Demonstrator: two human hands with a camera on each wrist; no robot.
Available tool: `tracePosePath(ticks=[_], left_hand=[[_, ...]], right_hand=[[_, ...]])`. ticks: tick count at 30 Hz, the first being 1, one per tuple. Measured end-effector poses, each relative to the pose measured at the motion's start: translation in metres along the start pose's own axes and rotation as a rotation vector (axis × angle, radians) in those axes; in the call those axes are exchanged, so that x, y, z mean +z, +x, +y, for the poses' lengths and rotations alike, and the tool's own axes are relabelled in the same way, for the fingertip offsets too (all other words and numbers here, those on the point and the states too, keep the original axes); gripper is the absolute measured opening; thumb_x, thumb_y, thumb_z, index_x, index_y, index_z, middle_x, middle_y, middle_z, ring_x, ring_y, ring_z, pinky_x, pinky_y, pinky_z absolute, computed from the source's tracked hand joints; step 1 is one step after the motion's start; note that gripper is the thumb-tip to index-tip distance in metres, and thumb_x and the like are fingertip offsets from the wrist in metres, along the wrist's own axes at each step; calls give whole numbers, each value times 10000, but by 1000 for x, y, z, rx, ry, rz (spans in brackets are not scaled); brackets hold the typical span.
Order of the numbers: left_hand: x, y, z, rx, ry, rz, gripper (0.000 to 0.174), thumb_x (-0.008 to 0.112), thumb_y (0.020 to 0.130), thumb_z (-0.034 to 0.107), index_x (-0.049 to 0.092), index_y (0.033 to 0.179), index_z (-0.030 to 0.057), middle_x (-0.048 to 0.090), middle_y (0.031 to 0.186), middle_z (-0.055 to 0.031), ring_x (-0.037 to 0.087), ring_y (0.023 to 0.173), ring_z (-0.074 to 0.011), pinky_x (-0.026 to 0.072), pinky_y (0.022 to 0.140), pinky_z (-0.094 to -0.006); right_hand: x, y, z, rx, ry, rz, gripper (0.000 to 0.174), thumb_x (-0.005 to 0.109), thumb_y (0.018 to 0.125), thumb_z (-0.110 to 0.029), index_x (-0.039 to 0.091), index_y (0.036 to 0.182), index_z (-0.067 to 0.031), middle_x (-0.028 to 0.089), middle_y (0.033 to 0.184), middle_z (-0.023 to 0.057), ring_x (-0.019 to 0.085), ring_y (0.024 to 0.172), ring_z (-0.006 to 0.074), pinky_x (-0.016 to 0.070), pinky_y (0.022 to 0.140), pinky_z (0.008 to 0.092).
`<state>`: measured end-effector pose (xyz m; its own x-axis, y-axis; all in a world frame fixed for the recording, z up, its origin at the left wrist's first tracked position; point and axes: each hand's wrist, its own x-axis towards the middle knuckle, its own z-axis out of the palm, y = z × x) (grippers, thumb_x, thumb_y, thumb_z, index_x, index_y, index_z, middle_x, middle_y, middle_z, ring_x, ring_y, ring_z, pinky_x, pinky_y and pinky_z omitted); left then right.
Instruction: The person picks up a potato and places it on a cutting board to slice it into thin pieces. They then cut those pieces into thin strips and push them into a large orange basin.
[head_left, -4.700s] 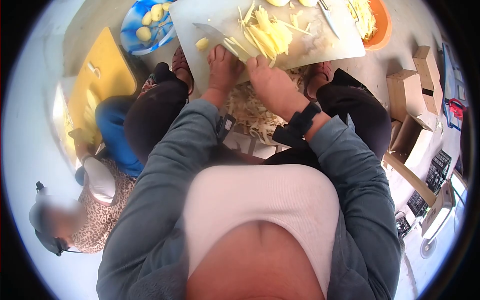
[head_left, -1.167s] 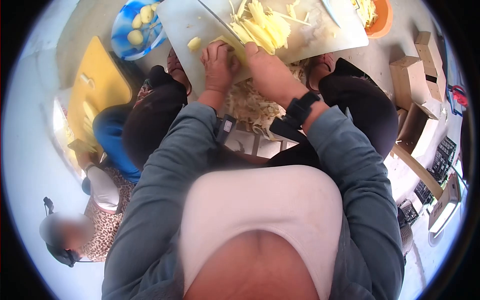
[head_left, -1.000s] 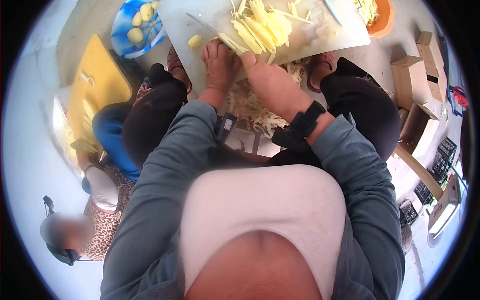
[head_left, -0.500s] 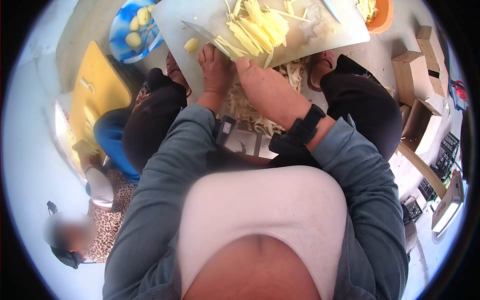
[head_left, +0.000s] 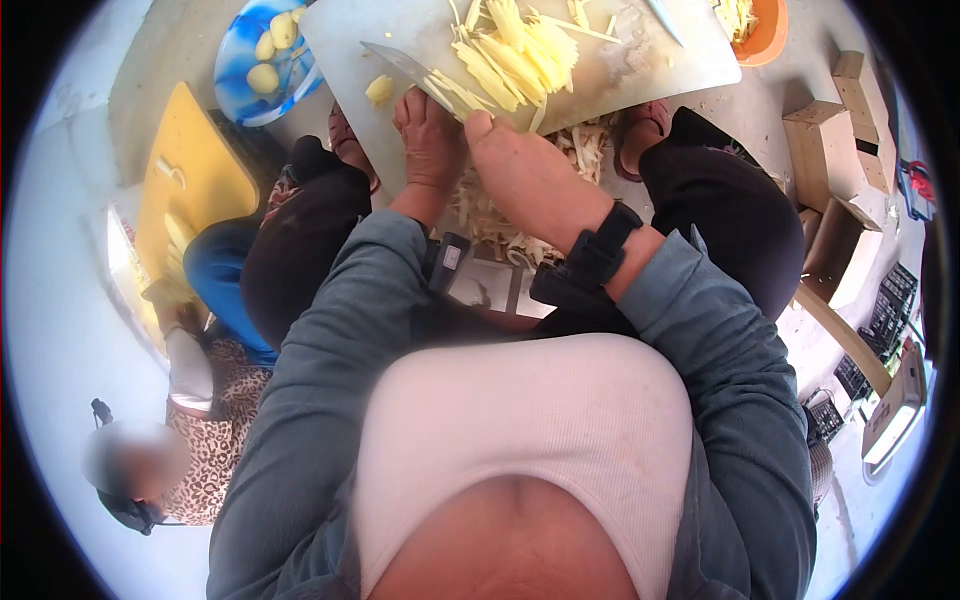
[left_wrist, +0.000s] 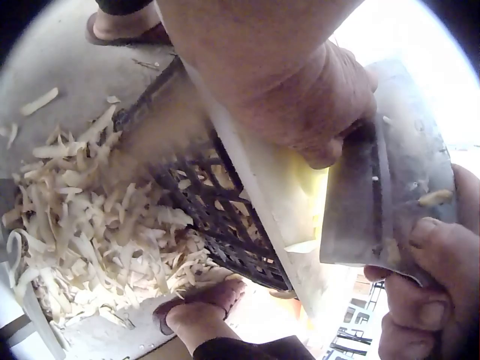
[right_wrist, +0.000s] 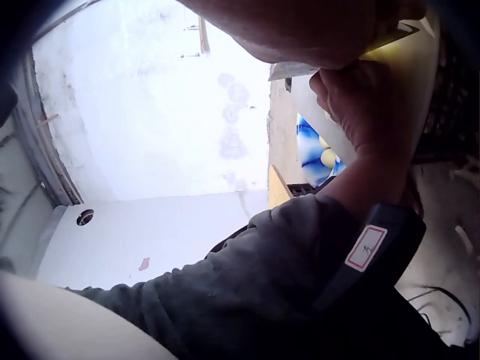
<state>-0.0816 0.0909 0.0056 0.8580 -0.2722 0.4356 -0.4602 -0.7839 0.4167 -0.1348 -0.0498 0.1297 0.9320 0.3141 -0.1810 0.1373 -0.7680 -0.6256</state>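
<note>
The right hand [head_left: 525,170] grips a broad knife [head_left: 400,66] near its handle end, its blade slanting up-left over the white board [head_left: 350,60]. Beside the blade, the left hand [head_left: 428,135] has its fingers bent down on the board. In the left wrist view, the left hand [left_wrist: 300,97] holds yellow potato [left_wrist: 306,174] against the board, right at the flat of the knife blade [left_wrist: 360,195]; right-hand fingers [left_wrist: 442,247] hold the blade's other end. Yellow strips [head_left: 515,60] lie piled right of the blade, and a small potato piece [head_left: 380,90] sits left of it.
A blue-white basin [head_left: 240,75] with potatoes stands at the left, an orange bowl [head_left: 767,35] of strips at the right. A second knife [head_left: 663,20] lies on the board. Peelings [left_wrist: 97,217] lie below. Another person [head_left: 210,430] sits at left, by a yellow board [head_left: 185,150].
Since a second ago, both hands have shifted slightly, the right one leftward with the knife. The blade, steeper and over the potato earlier, now slants lower beside the strips.
</note>
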Motion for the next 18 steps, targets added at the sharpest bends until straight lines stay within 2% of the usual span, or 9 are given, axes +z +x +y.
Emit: tracePosePath(ticks=[7, 9, 10, 12, 15, 18], left_hand=[[0, 1, -2, -22, 0, -20, 346, 645, 692, 113, 548, 1021, 71, 479, 1046, -127, 441, 997, -349, 345, 879, -439], [1, 1, 0, -23, -13, -12, 323, 652, 687, 114, 551, 990, 73, 483, 1044, -120, 445, 994, -347, 350, 875, -437], [1, 1, 0, -4, -15, 6, 308, 656, 681, 111, 552, 969, 78, 486, 1043, -110, 448, 995, -340, 352, 875, -433], [-1, 3, -1, 17, -13, 30, 293, 660, 675, 108, 552, 947, 82, 490, 1042, -100, 451, 996, -333, 355, 875, -430], [-2, 3, -2, 18, -31, 9, 282, 663, 667, 102, 554, 927, 92, 494, 1043, -87, 455, 1001, -318, 359, 880, -424], [-3, 1, 3, -20, -89, 1, 279, 653, 667, 88, 550, 927, 88, 491, 1050, -86, 454, 1008, -309, 357, 885, -422]], right_hand=[[20, 20, 16, 22, -61, 1, 301, 554, 732, 59, 378, 975, 35, 584, 893, 281, 619, 776, 432, 513, 661, 453], [19, 20, 16, -1, -111, 35, 203, 511, 816, -25, 427, 992, 32, 610, 886, 247, 651, 765, 366, 536, 649, 401], [20, 22, 19, -3, -111, 37, 203, 511, 816, -25, 427, 992, 32, 610, 886, 247, 651, 765, 366, 536, 649, 401], [20, 22, 27, -30, 18, 91, 270, 517, 751, 52, 376, 980, 26, 595, 863, 275, 615, 775, 427, 504, 666, 469], [14, 19, 31, 19, -23, 105, 239, 479, 769, 57, 377, 982, 23, 600, 825, 277, 617, 765, 415, 501, 664, 475], [1, 6, 20, -15, -46, 116, 236, 470, 775, 58, 378, 990, 21, 604, 781, 266, 621, 735, 408, 501, 647, 478]])
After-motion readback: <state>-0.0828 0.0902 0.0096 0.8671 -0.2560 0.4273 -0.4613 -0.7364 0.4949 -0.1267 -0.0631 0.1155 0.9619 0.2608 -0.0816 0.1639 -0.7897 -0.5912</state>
